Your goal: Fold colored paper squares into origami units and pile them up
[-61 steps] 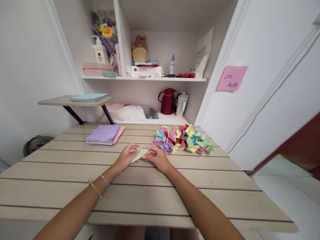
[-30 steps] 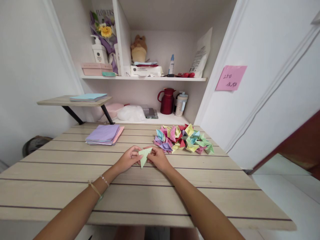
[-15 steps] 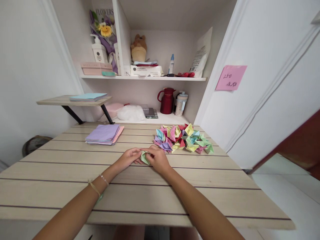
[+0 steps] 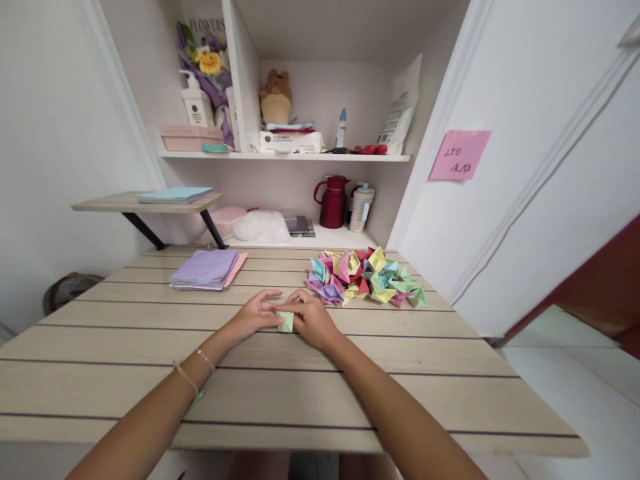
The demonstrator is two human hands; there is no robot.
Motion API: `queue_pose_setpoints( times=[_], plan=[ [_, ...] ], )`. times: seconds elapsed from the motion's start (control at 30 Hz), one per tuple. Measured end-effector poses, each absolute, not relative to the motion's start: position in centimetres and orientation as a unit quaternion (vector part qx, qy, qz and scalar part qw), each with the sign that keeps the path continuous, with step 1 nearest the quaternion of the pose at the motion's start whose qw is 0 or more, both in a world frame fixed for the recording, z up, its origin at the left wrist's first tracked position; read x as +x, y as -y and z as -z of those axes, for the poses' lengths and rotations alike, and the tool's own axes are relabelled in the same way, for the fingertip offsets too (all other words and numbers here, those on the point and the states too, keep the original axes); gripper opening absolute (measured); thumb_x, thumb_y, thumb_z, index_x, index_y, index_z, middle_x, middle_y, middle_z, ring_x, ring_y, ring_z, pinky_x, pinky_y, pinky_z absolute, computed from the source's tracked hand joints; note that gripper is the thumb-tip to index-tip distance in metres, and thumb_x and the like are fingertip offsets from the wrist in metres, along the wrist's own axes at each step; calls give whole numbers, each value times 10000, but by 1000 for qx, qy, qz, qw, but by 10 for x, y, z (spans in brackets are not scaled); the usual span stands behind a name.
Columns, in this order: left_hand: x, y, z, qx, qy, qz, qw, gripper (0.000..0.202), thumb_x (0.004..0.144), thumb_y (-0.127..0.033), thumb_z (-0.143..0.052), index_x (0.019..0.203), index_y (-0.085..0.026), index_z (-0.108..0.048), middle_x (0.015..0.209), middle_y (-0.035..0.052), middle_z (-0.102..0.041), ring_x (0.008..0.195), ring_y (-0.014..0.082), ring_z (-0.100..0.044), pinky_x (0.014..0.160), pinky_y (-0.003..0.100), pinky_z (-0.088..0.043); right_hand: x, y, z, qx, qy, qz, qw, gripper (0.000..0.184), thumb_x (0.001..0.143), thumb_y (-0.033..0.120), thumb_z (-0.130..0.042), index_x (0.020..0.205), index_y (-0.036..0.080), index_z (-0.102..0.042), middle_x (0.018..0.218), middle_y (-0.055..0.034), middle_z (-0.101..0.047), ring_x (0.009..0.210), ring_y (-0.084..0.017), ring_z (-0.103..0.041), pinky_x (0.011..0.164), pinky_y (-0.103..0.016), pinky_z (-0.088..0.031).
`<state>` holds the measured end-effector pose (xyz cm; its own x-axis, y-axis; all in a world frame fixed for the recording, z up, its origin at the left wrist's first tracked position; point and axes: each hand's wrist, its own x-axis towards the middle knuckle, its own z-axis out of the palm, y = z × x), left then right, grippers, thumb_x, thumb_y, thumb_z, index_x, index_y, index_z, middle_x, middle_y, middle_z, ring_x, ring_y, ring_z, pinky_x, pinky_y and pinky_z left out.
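Observation:
A small folded piece of light green paper (image 4: 286, 321) lies on the wooden table (image 4: 150, 347) between my two hands. My left hand (image 4: 255, 315) pinches its left side, with the fingers curled over it. My right hand (image 4: 313, 320) presses down on its right side with closed fingers. Most of the paper is hidden under my fingers. Just beyond my right hand is a pile of folded paper shapes (image 4: 365, 277) in pink, yellow, blue, green and purple.
A stack of purple and pink paper sheets (image 4: 207, 269) lies at the back left of the table. Behind it are a small side shelf (image 4: 145, 200), a red jug (image 4: 333, 201), a cup (image 4: 361, 208) and shelves with bottles. A pink note (image 4: 459, 155) sticks to the wall.
The green paper was a longer triangle held up between my fingers; it has been folded smaller and pressed flat to the table. Both hands stayed in the same spot.

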<state>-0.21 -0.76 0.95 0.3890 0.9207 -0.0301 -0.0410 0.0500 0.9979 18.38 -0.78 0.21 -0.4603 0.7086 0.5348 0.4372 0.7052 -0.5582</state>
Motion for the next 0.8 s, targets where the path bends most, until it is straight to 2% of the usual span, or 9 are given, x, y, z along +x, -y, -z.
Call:
queue_pose_setpoints(
  times=[0.13,0.2,0.3,0.37,0.47,0.6,0.8],
  plan=[
    [-4,5,-8,566,-413,-409,584,683,563,-234,-776,1167,-159,-467,781,31,-642,655,130,-612,634,251,-456,185,6,-5,-310,817,-262,410,489,685,17,-502,1078,271,-647,945,-40,-629,772,-141,-555,703,-253,-437],
    [-5,3,-6,563,-423,-419,573,659,573,-240,-771,1156,-153,-476,721,9,-625,619,120,-600,598,229,-441,186,6,-5,-321,790,-307,422,411,673,64,-545,1022,237,-676,857,-35,-647,653,-118,-528,619,-233,-426],
    [-7,0,-3,541,-431,-452,563,604,586,-250,-765,1112,-143,-488,743,25,-638,630,123,-607,603,226,-443,185,5,-3,-347,734,-393,431,312,653,138,-604,946,184,-698,652,-2,-613,523,-88,-472,506,-203,-378],
    [-8,-2,-1,522,-436,-483,552,558,588,-269,-764,1063,-141,-499,767,40,-651,647,134,-618,619,239,-455,184,6,-3,-347,694,-457,435,271,652,205,-640,911,156,-699,567,14,-585,494,-88,-478,483,-203,-371],
    [-7,-3,0,512,-433,-512,537,457,583,-307,-763,946,-147,-536,761,43,-661,646,144,-621,623,253,-466,181,8,-5,-325,645,-521,456,291,657,338,-672,870,141,-696,585,-4,-615,529,-114,-535,527,-236,-421],
    [-4,0,-2,532,-427,-489,544,331,584,-339,-756,789,-129,-604,748,50,-666,669,144,-614,645,253,-471,181,7,-7,-329,620,-523,484,304,667,425,-668,803,154,-686,605,-15,-626,539,-131,-555,542,-261,-448],
    [0,3,-3,558,-441,-447,543,356,564,-320,-767,823,-116,-634,791,69,-675,665,147,-610,624,262,-474,183,3,-3,-363,608,-490,509,271,671,425,-668,741,165,-635,578,5,-591,533,-127,-534,495,-238,-420]
  ],
)
